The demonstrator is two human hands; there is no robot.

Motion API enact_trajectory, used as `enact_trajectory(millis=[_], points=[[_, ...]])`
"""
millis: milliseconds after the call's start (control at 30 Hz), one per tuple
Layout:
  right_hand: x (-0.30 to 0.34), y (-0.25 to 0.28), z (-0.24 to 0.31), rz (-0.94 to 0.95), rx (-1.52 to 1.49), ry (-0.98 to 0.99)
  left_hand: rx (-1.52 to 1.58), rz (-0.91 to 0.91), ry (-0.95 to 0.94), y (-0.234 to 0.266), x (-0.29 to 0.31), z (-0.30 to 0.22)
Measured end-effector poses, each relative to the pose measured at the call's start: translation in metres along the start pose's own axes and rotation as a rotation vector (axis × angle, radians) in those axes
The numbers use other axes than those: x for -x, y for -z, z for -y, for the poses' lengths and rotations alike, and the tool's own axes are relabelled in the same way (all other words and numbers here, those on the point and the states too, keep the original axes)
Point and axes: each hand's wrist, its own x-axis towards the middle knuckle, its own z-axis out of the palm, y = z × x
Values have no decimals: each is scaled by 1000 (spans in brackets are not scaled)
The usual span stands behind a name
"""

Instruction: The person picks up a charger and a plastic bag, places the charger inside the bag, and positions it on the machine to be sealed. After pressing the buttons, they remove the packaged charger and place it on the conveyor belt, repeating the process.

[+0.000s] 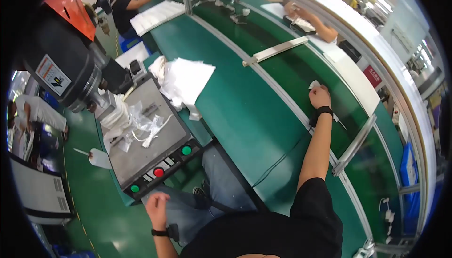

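My right hand [320, 98] reaches out over the dark green conveyor belt [292, 76], its fingers closed round a small white piece [313, 84]. Most of that piece is hidden by the fingers, so its exact kind does not show. A thin white strand [340, 123] lies on the belt near my wrist. My left hand [157, 207] hangs by the front of the press machine, loosely bent and with nothing in it. Closest to it are a green button [135, 189] and a red button [158, 172] on the machine's front panel.
White cables and clear plastic bags [148, 128] lie on the machine's grey plate [141, 159], beneath the press head [80, 88]. White sheets [190, 81] rest on the green table [245, 112]. A metal bar [278, 51] crosses the belt. Co-workers' arms [310, 22] show beyond.
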Motion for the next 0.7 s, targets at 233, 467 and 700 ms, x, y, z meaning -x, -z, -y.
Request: enact_trajectory(millis=[233,467,700], points=[[-2,10,17,-33,-37,-241,410,-89,-11,-4,-124,-60],[-15,145,132,257,-959,109,884,-144,223,33,-138,-29],[85,193,226,711,-1217,609,939,-35,282,-9,-165,-36]])
